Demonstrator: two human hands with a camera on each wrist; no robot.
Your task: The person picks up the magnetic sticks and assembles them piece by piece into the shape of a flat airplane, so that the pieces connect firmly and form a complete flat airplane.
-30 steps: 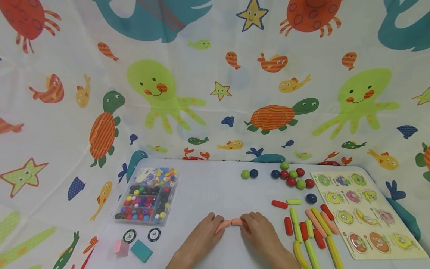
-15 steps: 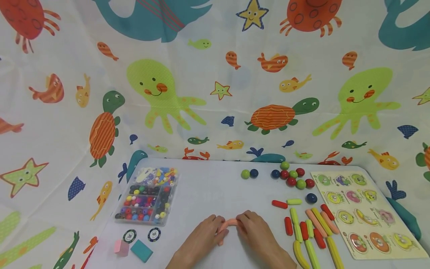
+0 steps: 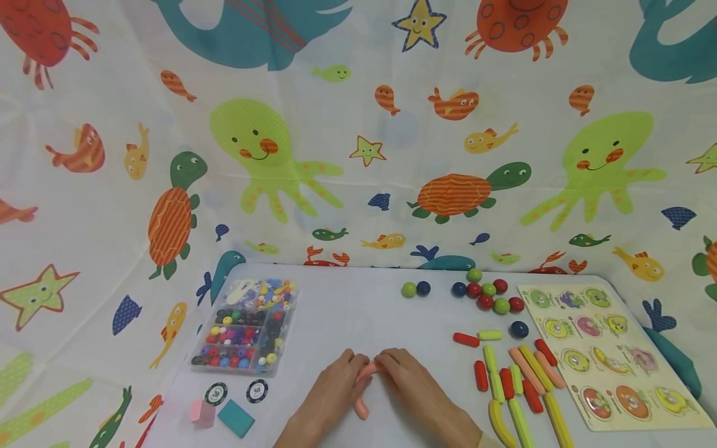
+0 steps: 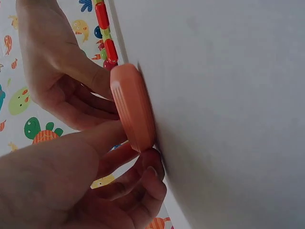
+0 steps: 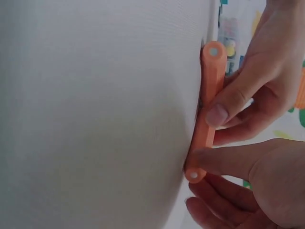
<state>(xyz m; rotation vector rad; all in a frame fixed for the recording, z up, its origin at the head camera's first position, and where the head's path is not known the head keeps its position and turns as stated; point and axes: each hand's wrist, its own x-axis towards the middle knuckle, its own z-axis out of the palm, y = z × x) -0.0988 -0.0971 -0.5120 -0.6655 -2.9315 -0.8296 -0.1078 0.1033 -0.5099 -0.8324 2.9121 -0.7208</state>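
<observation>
Two curved salmon-pink magnetic building sticks (image 3: 361, 403) lie end to end in a bent line, low over the white table. A silvery dot shows at each outer end of the sticks (image 5: 214, 71) in the right wrist view. My left hand (image 3: 334, 387) grips the near stick, its thumb pressed on it close to the middle of the pair. At the far end, my right hand (image 3: 404, 382) pinches the other stick between thumb and fingers. In the left wrist view a ribbed stick (image 4: 132, 107) sits by both hands, and the fingers partly cover the joint.
Red, green, yellow and salmon sticks (image 3: 521, 367) lie to the right, beside a wooden fruit puzzle board (image 3: 579, 398). Several coloured balls (image 3: 501, 305) sit behind. At left stand a bead box (image 3: 232, 370), poker chips (image 3: 257, 391), a pink block (image 3: 202, 413) and a teal block (image 3: 236, 418).
The two salmon sticks, a small gap apart one second ago, have come together end to end. The right hand has moved left toward the left hand, and the pair has swung to a steeper slant.
</observation>
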